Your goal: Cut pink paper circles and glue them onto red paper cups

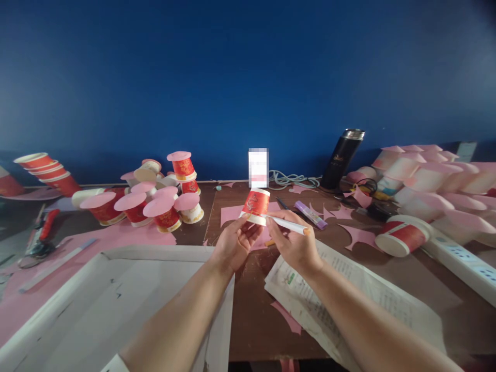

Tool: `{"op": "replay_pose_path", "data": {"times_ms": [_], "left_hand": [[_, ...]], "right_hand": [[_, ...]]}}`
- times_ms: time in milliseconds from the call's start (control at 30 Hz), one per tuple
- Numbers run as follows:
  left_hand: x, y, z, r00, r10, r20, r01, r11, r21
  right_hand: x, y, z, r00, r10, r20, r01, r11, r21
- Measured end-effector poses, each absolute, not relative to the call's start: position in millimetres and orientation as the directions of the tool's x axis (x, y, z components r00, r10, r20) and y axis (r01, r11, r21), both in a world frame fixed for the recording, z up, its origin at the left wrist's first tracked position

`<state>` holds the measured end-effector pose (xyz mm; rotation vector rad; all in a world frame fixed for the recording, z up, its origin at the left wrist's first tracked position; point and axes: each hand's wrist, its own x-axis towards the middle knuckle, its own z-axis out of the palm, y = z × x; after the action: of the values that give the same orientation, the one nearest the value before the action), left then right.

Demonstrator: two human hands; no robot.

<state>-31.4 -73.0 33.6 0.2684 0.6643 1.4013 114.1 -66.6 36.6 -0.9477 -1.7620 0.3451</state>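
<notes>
My left hand (pixel 236 242) holds a red paper cup (pixel 256 202) with a pale pattern, its fingers closed around the cup's lower end. My right hand (pixel 294 243) grips a slim white pen-like tube (pixel 289 225) with an orange end. The tube's front tip is at the cup's lower rim; whether it touches cannot be made out. Pink paper (pixel 228 214) lies on the table behind and beneath the cup. To the right of my right hand is a purple and white tube (pixel 310 215).
Red cups topped with pink paper discs (pixel 157 205) stand at left, near stacked cups (pixel 50 173). A white tray (pixel 155 256) lies front left. At right are a black flask (pixel 343 159), many pink-topped cups (pixel 437 175), a power strip (pixel 465 258) and a printed paper sheet (pixel 360 279).
</notes>
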Motion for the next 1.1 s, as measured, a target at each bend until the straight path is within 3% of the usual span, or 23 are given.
{"op": "replay_pose_path", "data": {"times_ms": [1100], "left_hand": [[-37.0,-72.3,35.9,0.029,0.968,-0.251,-0.840,0.160,0.519]], "right_hand": [[114.6,-66.7,36.0,-0.103,0.762,0.639,0.447,0.609,-0.655]]}}
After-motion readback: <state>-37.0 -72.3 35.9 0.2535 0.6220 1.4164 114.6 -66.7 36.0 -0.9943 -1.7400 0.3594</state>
